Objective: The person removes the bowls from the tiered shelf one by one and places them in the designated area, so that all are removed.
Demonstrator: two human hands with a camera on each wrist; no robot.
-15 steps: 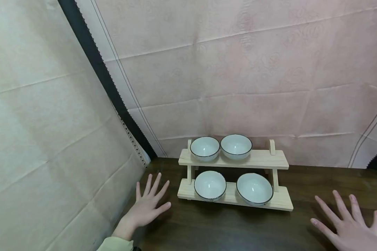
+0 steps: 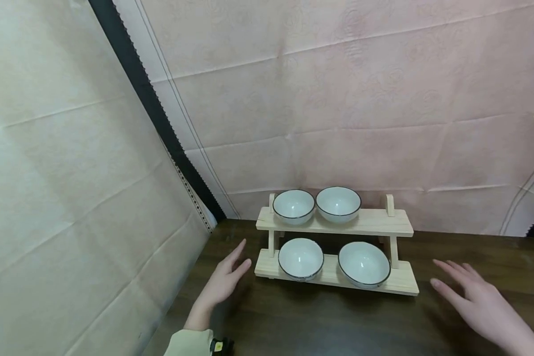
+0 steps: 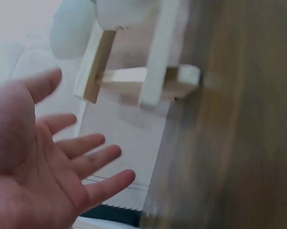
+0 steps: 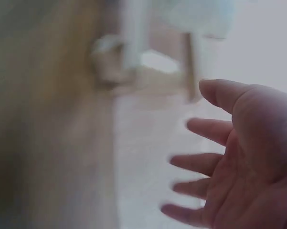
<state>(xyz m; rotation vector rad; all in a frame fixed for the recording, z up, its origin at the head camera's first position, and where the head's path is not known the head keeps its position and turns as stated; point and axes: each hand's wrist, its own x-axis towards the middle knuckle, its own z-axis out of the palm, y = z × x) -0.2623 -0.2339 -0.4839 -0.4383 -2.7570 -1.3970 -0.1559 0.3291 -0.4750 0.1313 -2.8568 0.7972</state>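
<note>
A two-tier pale wooden rack stands at the back of the table. On its upper shelf, an upper left bowl and an upper right bowl sit side by side, white with dark rims. The lower shelf carries a lower left bowl and a lower right bowl of the same kind. My left hand is off the rack's left end, palm facing it, fingers extended and holding nothing. Off the right end is my right hand, also empty, its fingers stretched toward the rack.
The dark wooden table extends in front of the rack and to both sides. Close behind it hangs a pinkish cloth wall. Another cloth wall slants along the left, with a dark strip at the corner.
Both hands have turned from palms down with fingers spread to palms facing inward. Both have come nearer the rack's ends. The rack and bowls stay as they were.
</note>
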